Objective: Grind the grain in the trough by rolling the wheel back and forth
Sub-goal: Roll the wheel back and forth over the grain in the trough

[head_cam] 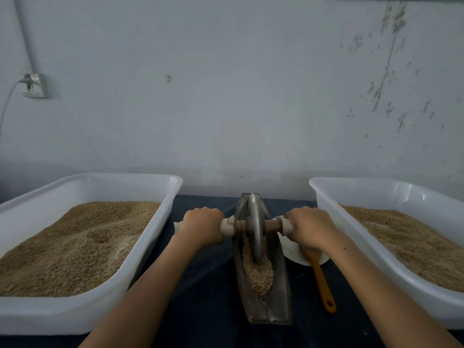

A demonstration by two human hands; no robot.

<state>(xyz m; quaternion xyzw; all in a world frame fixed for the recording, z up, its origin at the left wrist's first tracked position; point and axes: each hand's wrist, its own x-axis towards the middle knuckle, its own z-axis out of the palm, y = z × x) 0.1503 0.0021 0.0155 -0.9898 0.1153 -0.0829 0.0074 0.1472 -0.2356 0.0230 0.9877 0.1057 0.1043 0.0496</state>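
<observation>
A boat-shaped metal trough [280, 292] lies lengthwise on the dark table between my arms. Pale grain [258, 275] fills its near half. A thin metal wheel [255, 229] stands upright in the trough, toward its far half, on a wooden axle wrapped in white at both ends. My left hand [202, 226] grips the left end of the axle. My right hand [310, 227] grips the right end. Both sets of fingers curl over the handles from above.
A white tub [155, 237] of brown grain stands at the left, another white tub [334, 222] of grain at the right. A white bowl [292, 252] with an orange-handled spatula [322, 280] sits just right of the trough. A wall rises close behind the table.
</observation>
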